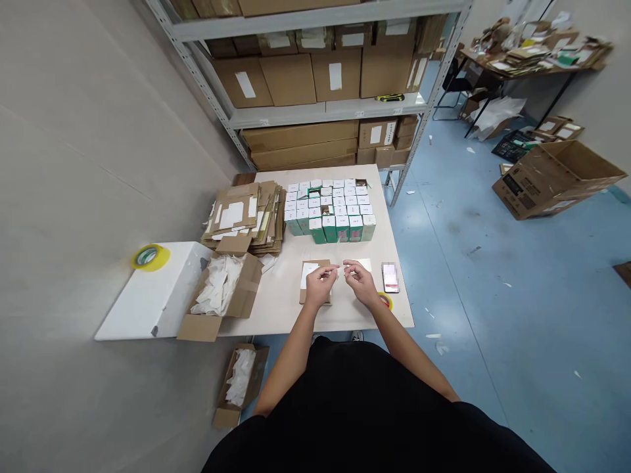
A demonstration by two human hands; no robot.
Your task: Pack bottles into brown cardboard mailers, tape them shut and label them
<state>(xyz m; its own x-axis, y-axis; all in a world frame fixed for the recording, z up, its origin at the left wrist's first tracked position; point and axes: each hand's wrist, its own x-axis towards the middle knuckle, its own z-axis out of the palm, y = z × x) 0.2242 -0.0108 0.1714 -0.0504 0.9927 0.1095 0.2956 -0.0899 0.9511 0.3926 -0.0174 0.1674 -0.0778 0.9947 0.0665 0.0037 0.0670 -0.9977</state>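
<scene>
"Starting from the left, what is there?"

"A yellow tape roll (pixel 150 257) lying on a white box (pixel 133 303). Just right of that, an open carton (pixel 250 288) full of white paper (pixel 218 284), and below it on the floor, a smaller carton (pixel 257 376), also with paper in it."

"And on the table (pixel 290 320)?"

"At its left edge, a pile of flat mailers (pixel 231 215). Right of those, rows of green-and-white boxes (pixel 342 226) packed close together toward the back."

"Where's the parcel (pixel 306 274)?"

"Nearer the person, in front of the boxes: flat, brown, with a white label. The left hand (pixel 320 284) is over it and hides part of it; I can't tell whether they touch."

"Is that hand gripping anything?"

"Its fingers are bent, tips pointing right. I can't tell whether something small is pinched there."

"The other one?"

"The right hand (pixel 361 282) faces it, fingers curled, tips just apart from the left's. Its grip I can't tell either. A white sheet (pixel 365 264) shows just behind it."

"Further right?"

"A second tape roll (pixel 387 301), partly behind the right wrist, and a phone (pixel 390 277), screen lit, near the table's right edge."
</scene>
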